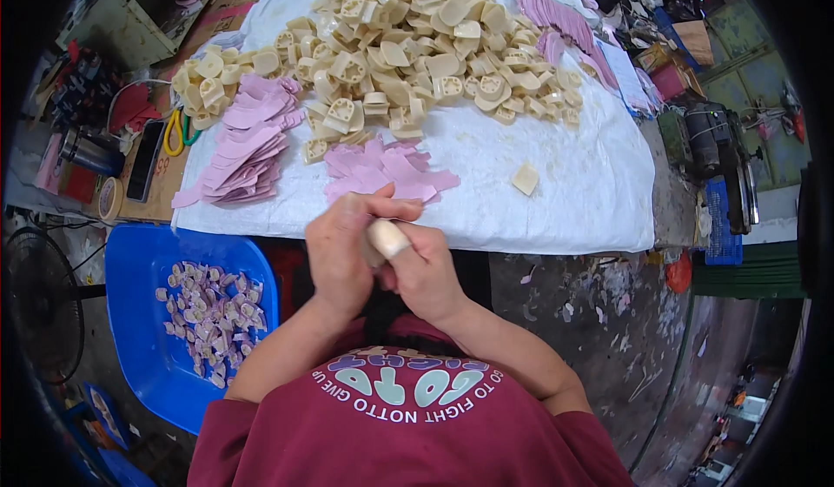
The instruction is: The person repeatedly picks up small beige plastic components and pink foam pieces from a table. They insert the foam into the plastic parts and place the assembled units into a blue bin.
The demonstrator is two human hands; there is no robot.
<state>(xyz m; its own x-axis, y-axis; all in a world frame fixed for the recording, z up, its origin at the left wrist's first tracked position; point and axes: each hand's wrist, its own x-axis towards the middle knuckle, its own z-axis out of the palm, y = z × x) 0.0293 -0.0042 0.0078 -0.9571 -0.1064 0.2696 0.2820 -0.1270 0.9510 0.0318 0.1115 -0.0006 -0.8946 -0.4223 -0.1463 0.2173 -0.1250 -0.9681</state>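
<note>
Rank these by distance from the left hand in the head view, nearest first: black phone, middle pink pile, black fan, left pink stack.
1. Middle pink pile: just beyond the left hand.
2. Left pink stack: to that pile's left.
3. Black phone: farther left, past that stack.
4. Black fan: at the view's left edge.

Head-worn fisheye, looking steeply down, near both hands (337,252) (430,271), dark edges hard to judge

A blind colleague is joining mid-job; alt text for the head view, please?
Left hand and right hand meet, a pale blurred shape between them, before a white-covered table. It bears heaped cream pieces and pink cut sheets; at left, a blue tub holds small pinkish pieces.
</note>
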